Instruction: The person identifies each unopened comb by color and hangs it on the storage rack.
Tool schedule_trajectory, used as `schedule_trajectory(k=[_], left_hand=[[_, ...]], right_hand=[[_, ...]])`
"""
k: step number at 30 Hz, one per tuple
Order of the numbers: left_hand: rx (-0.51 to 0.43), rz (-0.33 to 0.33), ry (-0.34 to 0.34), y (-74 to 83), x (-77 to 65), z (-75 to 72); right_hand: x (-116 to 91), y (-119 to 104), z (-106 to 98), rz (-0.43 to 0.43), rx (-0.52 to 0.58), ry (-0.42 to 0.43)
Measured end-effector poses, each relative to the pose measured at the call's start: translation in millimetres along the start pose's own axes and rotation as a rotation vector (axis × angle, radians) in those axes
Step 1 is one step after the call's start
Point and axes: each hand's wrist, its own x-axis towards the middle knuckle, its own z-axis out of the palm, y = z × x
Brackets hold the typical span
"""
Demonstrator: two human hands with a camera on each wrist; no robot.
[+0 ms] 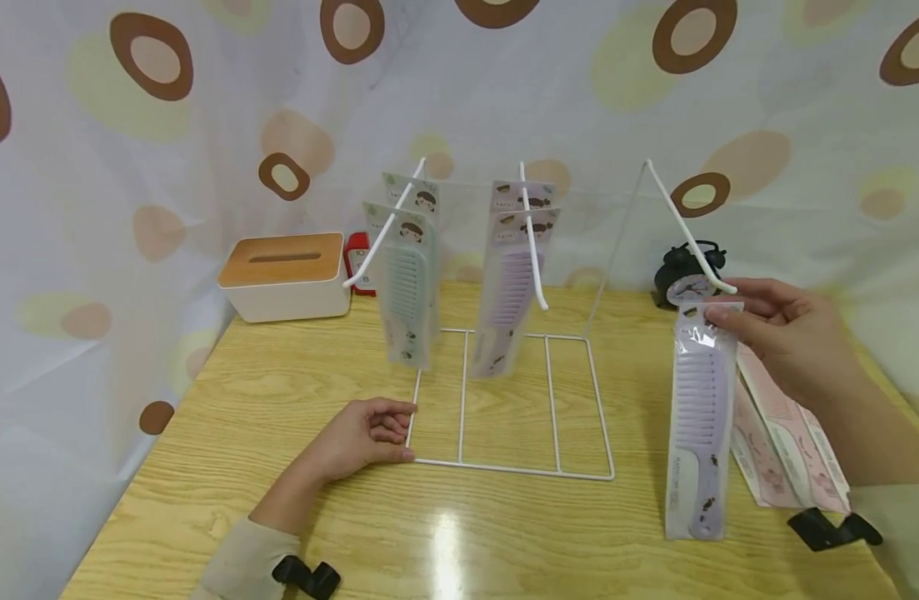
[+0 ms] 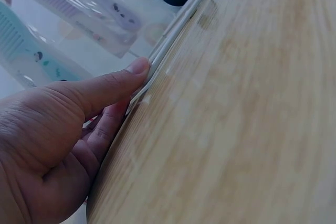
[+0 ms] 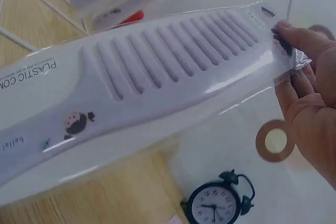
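At the upper corner of its clear packet, a lilac comb hangs from my right hand, pinched between thumb and fingers. The packet's top edge is close under the tip of the right-hand hook of a white wire display rack; whether they touch I cannot tell. My left hand holds the rack's base at its front left corner, the thumb on the wire. Packaged green combs hang on the left hook, and packaged lilac combs on the middle one.
Pink packets lie on the table behind my right hand. A black alarm clock stands at the back right. Towards the back left are a white tissue box with a wooden lid and a red object. Patterned cloth hangs behind.
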Motion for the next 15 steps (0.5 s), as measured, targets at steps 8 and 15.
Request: schedule_trajectory(k=[8,15], left_hand=[[-0.004,0.006,0.009,-1.5,1.1,0.4],[-0.002,0.010,0.002,-4.5,1.3,0.1]], right_hand=[[-27.8,-31.9,45.1,-0.339,0.104,-0.163],[-36.4,-54.9,104.1,-0.526,0.298,-0.323]])
